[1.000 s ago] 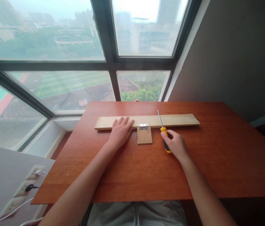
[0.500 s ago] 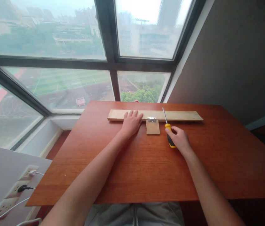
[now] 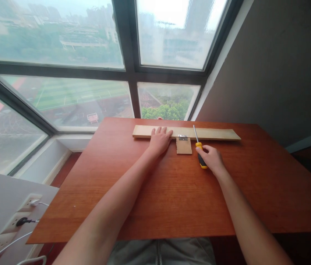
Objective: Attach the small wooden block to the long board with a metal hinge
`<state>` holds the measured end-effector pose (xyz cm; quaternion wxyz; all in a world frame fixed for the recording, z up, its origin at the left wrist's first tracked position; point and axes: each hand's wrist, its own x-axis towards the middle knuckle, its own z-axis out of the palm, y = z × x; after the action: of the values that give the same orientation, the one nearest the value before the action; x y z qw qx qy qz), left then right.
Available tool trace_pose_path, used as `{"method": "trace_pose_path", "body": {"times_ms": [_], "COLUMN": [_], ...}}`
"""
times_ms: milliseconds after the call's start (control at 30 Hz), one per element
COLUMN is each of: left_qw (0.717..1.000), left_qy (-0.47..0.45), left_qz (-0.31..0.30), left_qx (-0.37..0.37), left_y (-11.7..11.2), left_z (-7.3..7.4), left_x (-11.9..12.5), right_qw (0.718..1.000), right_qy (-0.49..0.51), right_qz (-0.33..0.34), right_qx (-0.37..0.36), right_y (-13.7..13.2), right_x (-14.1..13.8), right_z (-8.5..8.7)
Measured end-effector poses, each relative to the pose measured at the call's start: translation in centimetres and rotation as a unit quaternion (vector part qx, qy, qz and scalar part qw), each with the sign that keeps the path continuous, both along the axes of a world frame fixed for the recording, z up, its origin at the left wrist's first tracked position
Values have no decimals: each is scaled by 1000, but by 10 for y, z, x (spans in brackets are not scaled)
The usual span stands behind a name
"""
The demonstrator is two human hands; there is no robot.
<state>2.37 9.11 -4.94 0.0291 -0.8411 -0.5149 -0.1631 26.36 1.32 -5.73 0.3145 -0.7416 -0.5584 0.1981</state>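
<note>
A long pale wooden board (image 3: 216,134) lies across the far part of the table. My left hand (image 3: 161,140) rests on its left half, palm down with the fingers spread. A metal hinge (image 3: 183,137) joins the board's near edge to a small square wooden piece (image 3: 184,147). My right hand (image 3: 212,158) grips a screwdriver (image 3: 199,147) by its yellow and black handle, just right of the small piece. The shaft points away from me, its tip over the board.
The reddish-brown table (image 3: 183,198) stands against large windows with a dark window frame (image 3: 130,73). To the right is a grey wall (image 3: 276,66). Low on the left, wall sockets (image 3: 14,222) hold plugs with cables.
The board, with the hinge and small piece, has shifted slightly right and away from me, my left hand moving with it. My right hand and the screwdriver moved a little the same way.
</note>
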Motion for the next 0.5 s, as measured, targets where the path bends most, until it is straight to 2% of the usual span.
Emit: {"method": "trace_pose_path", "body": {"times_ms": [500], "left_qw": [1000], "left_qy": [6], "left_qz": [6], "left_qx": [-29], "left_y": [9], "left_z": [3], "left_x": [12], "right_qw": [998], "right_qy": [-57], "right_qz": [-21], "right_qx": [-30], "right_y": [31], "right_x": [4], "right_z": [1]}}
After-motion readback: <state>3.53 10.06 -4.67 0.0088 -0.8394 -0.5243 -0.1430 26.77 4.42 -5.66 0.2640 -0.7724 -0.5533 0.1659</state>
